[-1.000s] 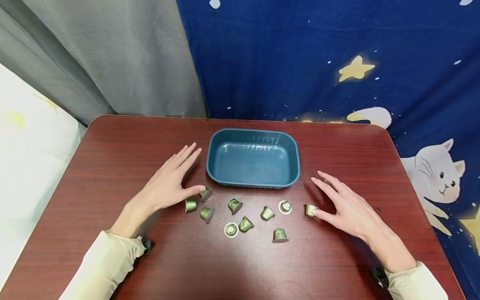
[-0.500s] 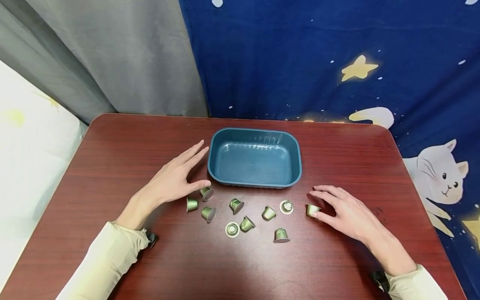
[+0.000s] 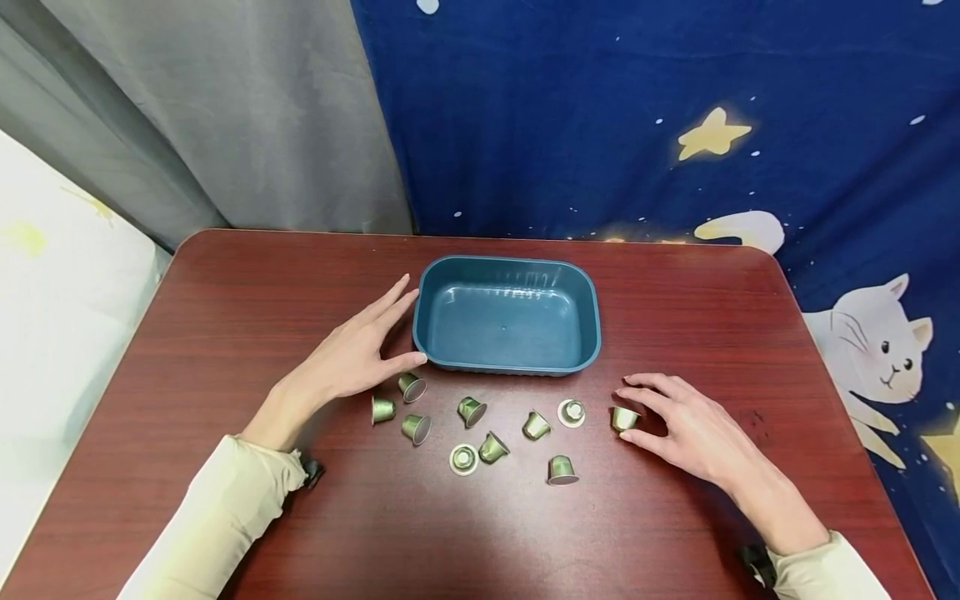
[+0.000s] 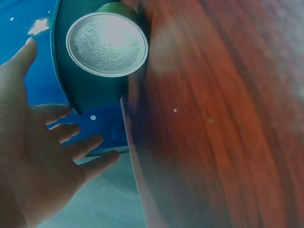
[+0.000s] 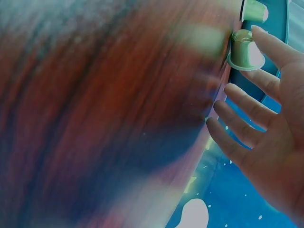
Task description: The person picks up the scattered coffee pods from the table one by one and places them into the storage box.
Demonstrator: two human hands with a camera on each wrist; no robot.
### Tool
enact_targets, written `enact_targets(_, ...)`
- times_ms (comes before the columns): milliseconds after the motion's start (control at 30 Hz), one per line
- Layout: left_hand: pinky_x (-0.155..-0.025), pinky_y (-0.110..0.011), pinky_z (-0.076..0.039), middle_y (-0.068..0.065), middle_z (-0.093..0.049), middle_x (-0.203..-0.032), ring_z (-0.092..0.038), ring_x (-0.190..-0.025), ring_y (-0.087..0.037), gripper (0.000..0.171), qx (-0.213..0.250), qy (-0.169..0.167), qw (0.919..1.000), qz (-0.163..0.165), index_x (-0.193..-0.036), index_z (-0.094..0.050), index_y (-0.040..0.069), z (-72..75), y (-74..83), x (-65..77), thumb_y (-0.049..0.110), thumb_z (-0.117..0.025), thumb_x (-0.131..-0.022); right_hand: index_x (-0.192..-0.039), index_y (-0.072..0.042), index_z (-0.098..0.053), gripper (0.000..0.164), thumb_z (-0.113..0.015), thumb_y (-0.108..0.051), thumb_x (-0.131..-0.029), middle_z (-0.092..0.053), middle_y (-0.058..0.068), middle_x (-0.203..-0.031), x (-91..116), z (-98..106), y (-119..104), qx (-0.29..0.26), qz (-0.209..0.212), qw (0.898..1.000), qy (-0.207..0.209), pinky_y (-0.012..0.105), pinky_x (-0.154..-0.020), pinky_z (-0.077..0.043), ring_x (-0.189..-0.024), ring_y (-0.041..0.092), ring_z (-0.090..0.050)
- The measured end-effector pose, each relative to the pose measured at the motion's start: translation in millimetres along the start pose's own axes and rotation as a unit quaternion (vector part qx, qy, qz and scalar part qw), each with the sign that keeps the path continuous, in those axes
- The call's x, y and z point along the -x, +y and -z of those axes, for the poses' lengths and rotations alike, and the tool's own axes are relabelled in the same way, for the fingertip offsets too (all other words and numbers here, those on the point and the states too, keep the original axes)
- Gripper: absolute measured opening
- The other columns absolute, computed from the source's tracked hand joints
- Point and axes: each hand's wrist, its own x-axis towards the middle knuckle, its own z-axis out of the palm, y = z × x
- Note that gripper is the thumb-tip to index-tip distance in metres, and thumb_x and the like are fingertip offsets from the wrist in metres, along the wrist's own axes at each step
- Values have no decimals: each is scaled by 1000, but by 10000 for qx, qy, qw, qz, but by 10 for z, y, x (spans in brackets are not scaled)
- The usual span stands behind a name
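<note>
Left hand (image 3: 341, 358): fingers straight and spread, thumb well apart from them, nothing in its grasp. Fingertips and thumb tip lie at the left end of a dark teal, rounded rectangular plastic tub (image 3: 504, 340); contact with the rim cannot be told.

Right hand (image 3: 693, 429): fingers loosely bent, thumb apart; a small metallic green, cup-shaped capsule with a silver rim (image 3: 622, 419) sits in the gap between thumb and fingers. No firm grip seen; whether the thumb touches it cannot be told.

Just on the near side of the left thumb: a second green capsule (image 3: 410, 387), lying on its side with its silver face showing. Two more, a third capsule (image 3: 382, 409) and a fourth capsule (image 3: 415, 428), lie close by it. Between the hands, six further green capsules (image 3: 492, 448) are scattered, some tipped over, two with the flange flat down. The tub stands beyond them, between the hands and farther out.

Under both hands: a reddish-brown wood-grain table (image 3: 480, 533). Cream sleeves (image 3: 217, 508) behind each wrist. Beyond the hands: a grey curtain (image 3: 300, 108) on the left, a dark blue cloth with star and cat prints (image 3: 540, 108) on the right.
</note>
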Motion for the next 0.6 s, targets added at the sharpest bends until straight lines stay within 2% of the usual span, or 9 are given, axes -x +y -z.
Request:
enact_targets(133, -102, -54, -43, 17, -1, -164, -29, -146, -22, 91, 47, -1, 10000, 56, -160, -17, 31, -13, 11, -25, 60, -65, -88, -121, -21, -72, 47, -82, -39, -79, -60, -1, -129, 5, -9, -3, 36, 101, 9999, 84, 46, -89, -51, -118, 21, -55)
enact_targets(400, -101, -55, -44, 15, -1, -165, -32, -145, -25, 93, 65, -108, 9999, 113, -160, -16, 28, -42, 28, -70, 59, -66, -88, -116, -24, -76, 42, -85, -36, -77, -60, 0, -128, 28, -34, 16, 39, 345, 9989, 302, 44, -85, -51, -116, 20, -55)
enact_targets(600, -103, -54, -43, 15, 1, -165, -30, -146, -24, 97, -15, -125, 9999, 52, -161, -14, 26, -49, 25, -92, 63, -65, -87, -115, -23, -77, 42, -86, -33, -75, -61, 1, -127, 29, -55, 32, 22, 556, 9973, 476, 40, -87, -48, -115, 20, -56)
